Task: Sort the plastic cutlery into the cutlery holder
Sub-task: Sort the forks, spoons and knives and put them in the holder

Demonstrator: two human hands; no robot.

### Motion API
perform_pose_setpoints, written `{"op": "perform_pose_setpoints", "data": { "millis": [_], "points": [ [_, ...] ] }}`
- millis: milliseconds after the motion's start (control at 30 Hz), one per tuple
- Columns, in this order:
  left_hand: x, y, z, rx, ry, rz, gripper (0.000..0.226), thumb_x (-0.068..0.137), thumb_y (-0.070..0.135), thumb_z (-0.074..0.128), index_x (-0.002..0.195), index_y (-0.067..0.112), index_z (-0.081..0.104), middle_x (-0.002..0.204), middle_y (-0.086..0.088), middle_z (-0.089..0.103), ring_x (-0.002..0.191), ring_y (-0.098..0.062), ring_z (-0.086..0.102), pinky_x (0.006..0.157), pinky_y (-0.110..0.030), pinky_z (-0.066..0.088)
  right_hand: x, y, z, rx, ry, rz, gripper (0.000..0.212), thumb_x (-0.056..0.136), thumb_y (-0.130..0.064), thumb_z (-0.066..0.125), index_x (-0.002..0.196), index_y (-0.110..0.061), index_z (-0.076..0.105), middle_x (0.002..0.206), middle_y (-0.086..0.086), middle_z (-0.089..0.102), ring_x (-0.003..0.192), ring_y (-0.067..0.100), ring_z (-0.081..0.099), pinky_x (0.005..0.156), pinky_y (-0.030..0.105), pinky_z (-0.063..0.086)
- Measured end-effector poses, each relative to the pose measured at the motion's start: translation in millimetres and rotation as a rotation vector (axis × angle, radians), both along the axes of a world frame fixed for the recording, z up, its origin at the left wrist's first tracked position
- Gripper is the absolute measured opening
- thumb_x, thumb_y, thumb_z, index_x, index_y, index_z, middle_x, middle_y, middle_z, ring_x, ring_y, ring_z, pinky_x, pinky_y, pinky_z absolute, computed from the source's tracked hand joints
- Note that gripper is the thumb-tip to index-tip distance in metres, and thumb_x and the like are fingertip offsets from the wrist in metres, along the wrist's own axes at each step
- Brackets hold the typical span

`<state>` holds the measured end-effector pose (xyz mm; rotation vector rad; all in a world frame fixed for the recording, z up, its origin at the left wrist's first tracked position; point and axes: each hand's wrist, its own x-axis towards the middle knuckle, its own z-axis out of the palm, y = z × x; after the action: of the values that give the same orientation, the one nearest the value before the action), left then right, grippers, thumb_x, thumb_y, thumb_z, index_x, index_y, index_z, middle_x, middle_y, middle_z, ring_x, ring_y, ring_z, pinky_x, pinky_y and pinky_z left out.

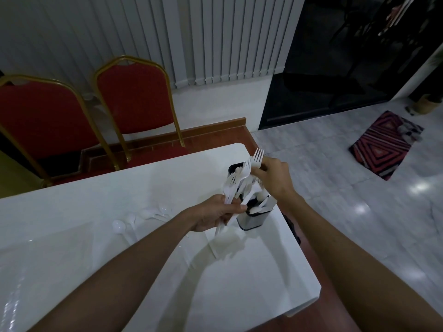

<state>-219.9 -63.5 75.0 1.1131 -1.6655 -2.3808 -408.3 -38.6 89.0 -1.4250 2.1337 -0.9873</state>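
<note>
Forks in left hand, beside holder

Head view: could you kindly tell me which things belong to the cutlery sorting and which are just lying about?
Belongs to the job: cutlery holder; bundle of forks gripped by the left hand; single fork pinched by the right hand; loose spoons on the table.
Just lying about: two red chairs; patterned rug; vertical blinds.

- Left hand, forearm reaching in from 7 o'clock, has its fingers curled round a bundle of forks.
- Right hand, at its 1 o'clock, pinches a fork.
</note>
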Motion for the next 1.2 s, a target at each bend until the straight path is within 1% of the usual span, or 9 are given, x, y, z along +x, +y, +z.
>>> {"op": "perform_pose_setpoints", "data": {
  "millis": [267,400,567,667,733,800,900,1033,1200],
  "points": [
    [26.0,-5.2,-18.9,-0.107,-0.153,-0.059,0.031,0.096,0.021,0.053,0.07,0.018,0.036,0.063,0.003,0.03,0.058,-0.01,0.028,0.055,-0.02,0.029,-4.2,2.8,-8.1,0.042,0.015,0.048,0.02,0.08,-0.03,0.075,0.089,-0.013,0.073,0.08,0.003,0.073,0.069,0.019,0.068,0.067,0.041,0.057],
    [34.6,-3.5,-21.2,-0.238,-0.263,-0.114,0.018,0.1,0.026,0.043,0.085,0.019,0.038,0.073,0.004,0.035,0.065,-0.009,0.032,0.062,-0.023,0.031,-6.6,2.2,-8.3,0.036,0.033,0.032,0.018,0.082,-0.037,0.072,0.092,-0.021,0.073,0.08,-0.006,0.071,0.068,0.01,0.065,0.062,0.031,0.051],
    [43.8,-5.8,-28.2,-0.322,-0.287,-0.037,0.015,0.102,0.026,0.035,0.11,0.015,0.043,0.085,0.004,0.051,0.072,-0.006,0.042,0.067,-0.02,0.036,-8.8,-2.0,-2.1,-0.028,0.07,0.124,0.013,0.085,-0.025,0.07,0.092,-0.014,0.07,0.084,-0.002,0.069,0.073,0.011,0.062,0.063,0.019,0.045],
    [40.2,-7.7,-32.5,-0.281,-0.219,0.037,0.012,0.102,0.024,0.035,0.106,0.016,0.045,0.083,0.001,0.051,0.071,-0.009,0.042,0.068,-0.022,0.035,-7.5,-3.4,-7.8,-0.013,0.118,0.188,0.017,0.088,-0.022,0.067,0.091,-0.005,0.065,0.086,0.007,0.067,0.075,0.019,0.062,0.068,0.029,0.05],
    [36.3,-8.2,-32.0,-0.243,-0.203,0.071,0.013,0.102,0.023,0.036,0.102,0.015,0.046,0.082,0.0,0.047,0.073,-0.012,0.041,0.069,-0.022,0.036,-4.9,-2.5,-8.8,0.013,0.173,0.247,0.018,0.09,-0.017,0.065,0.091,0.001,0.065,0.087,0.01,0.067,0.07,0.016,0.06,0.063,0.02,0.047],
    [32.1,-9.3,-31.2,-0.2,-0.165,0.115,0.015,0.102,0.018,0.035,0.094,0.012,0.046,0.08,-0.001,0.047,0.074,-0.013,0.042,0.072,-0.023,0.04,-3.6,0.0,-9.9,0.014,0.225,0.289,0.017,0.09,-0.016,0.065,0.091,0.002,0.066,0.083,0.009,0.067,0.066,0.012,0.053,0.059,0.016,0.041],
    [27.8,-13.7,-34.0,-0.102,-0.094,0.164,0.017,0.102,0.01,0.034,0.093,0.008,0.048,0.084,-0.006,0.054,0.078,-0.016,0.054,0.086,-0.031,0.048,-6.0,3.3,-13.8,-0.014,0.195,0.188,0.015,0.086,-0.018,0.07,0.084,-0.004,0.067,0.069,0.001,0.058,0.063,0.017,0.05,0.058,0.026,0.038],
    [24.9,-16.6,-36.0,-0.063,-0.075,0.212,0.016,0.101,0.006,0.034,0.101,0.01,0.049,0.081,-0.005,0.054,0.069,-0.016,0.051,0.068,-0.025,0.043,-4.8,6.4,-17.8,-0.006,0.11,0.114,0.018,0.081,-0.017,0.075,0.076,-0.003,0.065,0.058,-0.003,0.057,0.051,0.011,0.047,0.051,0.018,0.037],
    [22.7,-18.5,-38.4,-0.051,-0.071,0.263,0.017,0.101,0.006,0.034,0.098,0.011,0.05,0.079,-0.003,0.053,0.066,-0.013,0.047,0.062,-0.02,0.042,-7.9,3.6,-11.3,-0.069,0.093,0.045,0.013,0.086,-0.02,0.068,0.086,-0.008,0.063,0.07,0.005,0.065,0.061,0.017,0.062,0.059,0.029,0.049]
  ]
}}
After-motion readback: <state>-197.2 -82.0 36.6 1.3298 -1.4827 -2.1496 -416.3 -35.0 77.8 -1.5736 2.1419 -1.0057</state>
